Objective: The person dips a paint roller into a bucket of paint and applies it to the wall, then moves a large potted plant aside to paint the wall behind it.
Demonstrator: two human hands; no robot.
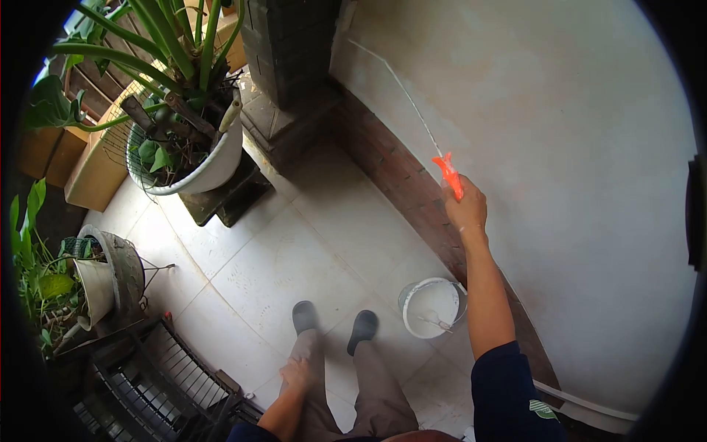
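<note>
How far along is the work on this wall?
Looks done: the wall reads fairly even and pale lower down, though I can't confirm a finished coat. In hand: the right hand holds the orange-handled tool, reaching over the wall. Probably left: the patchy, tan-tinted upper area; the bucket has white material in it.

Right of center in the frame, the right hand (466,205) grips an orange handle (449,177), whose thin metal rod (414,104) angles toward the upper middle, over the pale wall (589,147). The left hand (296,374), lower middle, rests on the person's leg (308,383). Below center, a bucket (404,308) of white liquid (433,302) stands on the tiles (258,272) near the dark shoes (363,326). A potted plant (184,110) fills the upper left.
</note>
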